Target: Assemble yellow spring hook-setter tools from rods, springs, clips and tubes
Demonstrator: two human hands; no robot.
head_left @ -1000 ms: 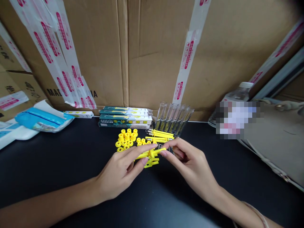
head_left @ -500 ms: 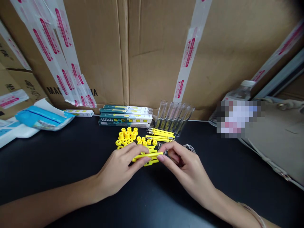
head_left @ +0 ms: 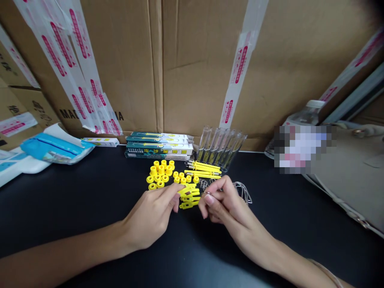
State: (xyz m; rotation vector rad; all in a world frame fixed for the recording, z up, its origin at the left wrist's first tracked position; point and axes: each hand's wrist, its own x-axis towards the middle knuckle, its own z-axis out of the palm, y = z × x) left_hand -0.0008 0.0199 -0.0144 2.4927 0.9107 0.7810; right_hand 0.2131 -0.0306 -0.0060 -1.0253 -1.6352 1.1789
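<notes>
My right hand (head_left: 231, 208) pinches a small metal piece (head_left: 207, 193) between thumb and forefinger; its shape is mostly hidden. My left hand (head_left: 153, 212) is at the left edge of several flat yellow strips (head_left: 189, 205), its fingertips over them; whether it grips one is hidden. Yellow caps and rings (head_left: 161, 170) lie behind my left hand, with smaller yellow caps (head_left: 183, 178) to their right. Yellow rods with metal ends (head_left: 204, 167) lie further back. Metal springs (head_left: 204, 184) and bent wire hooks (head_left: 244, 192) are beside my right hand.
Behind the parts stand clear tubes (head_left: 220, 146) and stacked small boxes (head_left: 159, 150). A blue packet (head_left: 57, 148) lies at the left. A plastic bottle (head_left: 309, 114) and a beige bag (head_left: 348, 172) are at the right. Cardboard (head_left: 195, 100) forms the back wall.
The yellow strip held between both hands has left my right hand's fingers. My hands are further apart, and a small metal piece shows in my right fingertips.
</notes>
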